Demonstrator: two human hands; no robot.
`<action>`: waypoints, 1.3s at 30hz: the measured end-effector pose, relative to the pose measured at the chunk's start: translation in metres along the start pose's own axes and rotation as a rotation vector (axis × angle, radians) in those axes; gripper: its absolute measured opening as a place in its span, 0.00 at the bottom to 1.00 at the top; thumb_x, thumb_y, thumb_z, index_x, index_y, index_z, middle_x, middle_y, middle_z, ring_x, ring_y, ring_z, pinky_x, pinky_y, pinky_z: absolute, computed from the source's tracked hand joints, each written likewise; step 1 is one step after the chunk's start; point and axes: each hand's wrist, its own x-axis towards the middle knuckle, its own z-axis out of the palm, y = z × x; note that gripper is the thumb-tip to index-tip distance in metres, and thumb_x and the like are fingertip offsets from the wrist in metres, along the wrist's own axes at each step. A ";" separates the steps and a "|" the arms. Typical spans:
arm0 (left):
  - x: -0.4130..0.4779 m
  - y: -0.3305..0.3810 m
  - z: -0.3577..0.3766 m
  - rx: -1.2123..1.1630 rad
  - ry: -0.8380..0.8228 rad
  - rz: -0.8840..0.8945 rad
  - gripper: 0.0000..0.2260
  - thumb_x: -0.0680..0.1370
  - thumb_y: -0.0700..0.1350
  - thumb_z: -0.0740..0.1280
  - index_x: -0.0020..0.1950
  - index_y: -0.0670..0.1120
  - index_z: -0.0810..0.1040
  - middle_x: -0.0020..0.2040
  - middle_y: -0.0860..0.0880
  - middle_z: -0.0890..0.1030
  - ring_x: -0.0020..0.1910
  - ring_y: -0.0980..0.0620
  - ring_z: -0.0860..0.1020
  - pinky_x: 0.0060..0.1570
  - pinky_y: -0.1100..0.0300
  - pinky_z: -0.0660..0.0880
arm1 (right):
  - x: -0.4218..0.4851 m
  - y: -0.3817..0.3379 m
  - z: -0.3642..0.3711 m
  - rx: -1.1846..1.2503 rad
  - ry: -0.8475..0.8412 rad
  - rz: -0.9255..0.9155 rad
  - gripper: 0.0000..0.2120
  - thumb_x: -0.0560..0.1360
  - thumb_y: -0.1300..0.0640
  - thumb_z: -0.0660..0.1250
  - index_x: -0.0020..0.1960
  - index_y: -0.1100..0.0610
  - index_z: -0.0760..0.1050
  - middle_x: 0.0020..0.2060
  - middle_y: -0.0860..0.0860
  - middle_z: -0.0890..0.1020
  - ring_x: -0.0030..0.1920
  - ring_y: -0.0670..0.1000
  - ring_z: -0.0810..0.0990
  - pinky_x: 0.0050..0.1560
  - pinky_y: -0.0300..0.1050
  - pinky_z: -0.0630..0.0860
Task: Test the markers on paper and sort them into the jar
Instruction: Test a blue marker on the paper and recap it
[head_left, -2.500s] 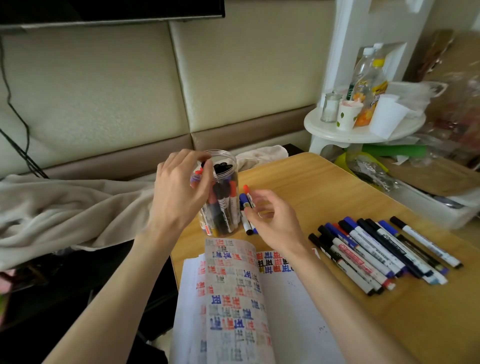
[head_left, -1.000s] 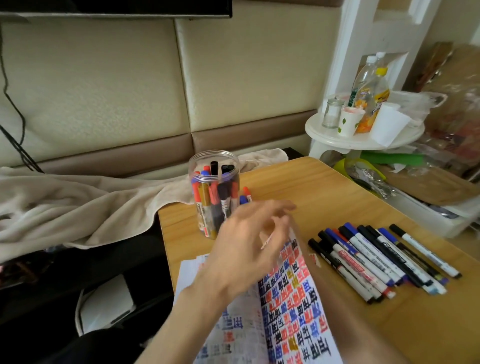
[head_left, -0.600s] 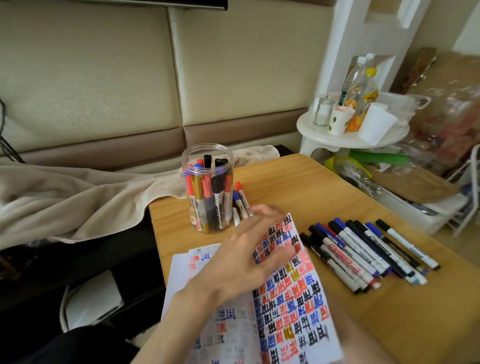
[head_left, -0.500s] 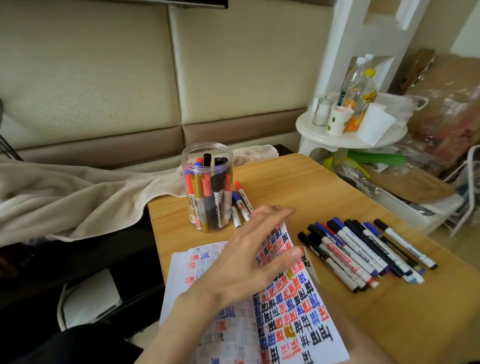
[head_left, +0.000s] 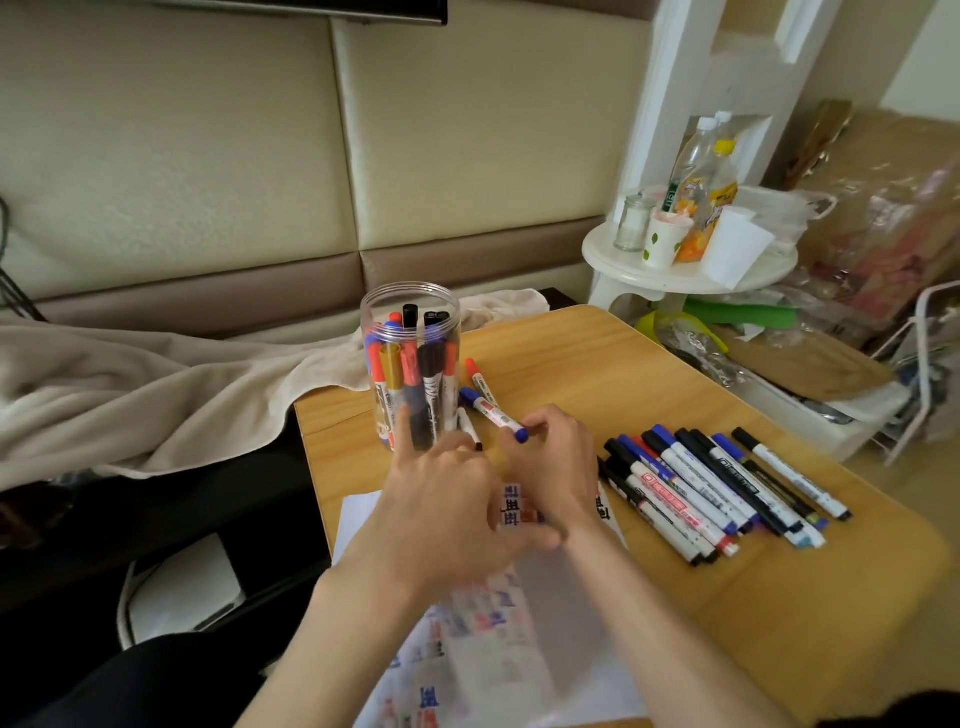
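Note:
A clear plastic jar (head_left: 410, 312) stands upright at the wooden table's (head_left: 597, 374) far left, holding several markers. Right of it lie a red marker (head_left: 479, 378), a blue marker (head_left: 489, 409) and a black-tipped one (head_left: 470, 430). My right hand (head_left: 553, 467) has its curled fingertips pinching the blue marker's near end. My left hand (head_left: 441, 514) hovers with spread fingers over the test paper (head_left: 514, 506), its index finger in front of the jar. A row of several markers (head_left: 717, 488) lies on the right.
A beige blanket (head_left: 156, 395) is draped left of the table, touching its far corner. A round white stand (head_left: 680, 275) with bottles and cups sits beyond the table's right side, with bags and a white box (head_left: 810, 415) beside it.
The marked page my left hand held has flipped over and now blurs below my hands. My left hand moved toward the jar. My right hand came up to the blue marker.

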 end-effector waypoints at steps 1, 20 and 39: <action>-0.004 0.000 -0.003 0.053 -0.039 0.006 0.24 0.72 0.74 0.62 0.43 0.54 0.81 0.52 0.59 0.79 0.67 0.58 0.70 0.74 0.37 0.31 | -0.001 -0.001 -0.003 0.020 -0.004 0.010 0.08 0.76 0.49 0.73 0.48 0.53 0.78 0.42 0.47 0.81 0.45 0.49 0.81 0.46 0.45 0.77; 0.010 0.012 0.065 -0.362 0.215 -0.121 0.26 0.77 0.63 0.68 0.73 0.59 0.68 0.59 0.58 0.79 0.47 0.48 0.82 0.42 0.52 0.78 | -0.045 0.029 -0.110 0.605 0.051 0.241 0.06 0.79 0.57 0.74 0.54 0.57 0.83 0.46 0.52 0.89 0.42 0.48 0.84 0.47 0.45 0.76; 0.017 0.018 0.062 -0.684 0.168 0.222 0.12 0.85 0.54 0.61 0.46 0.51 0.77 0.33 0.52 0.75 0.34 0.49 0.73 0.36 0.55 0.69 | -0.065 0.015 -0.111 0.586 -0.193 0.156 0.10 0.76 0.52 0.74 0.50 0.59 0.85 0.42 0.57 0.88 0.46 0.55 0.88 0.54 0.44 0.84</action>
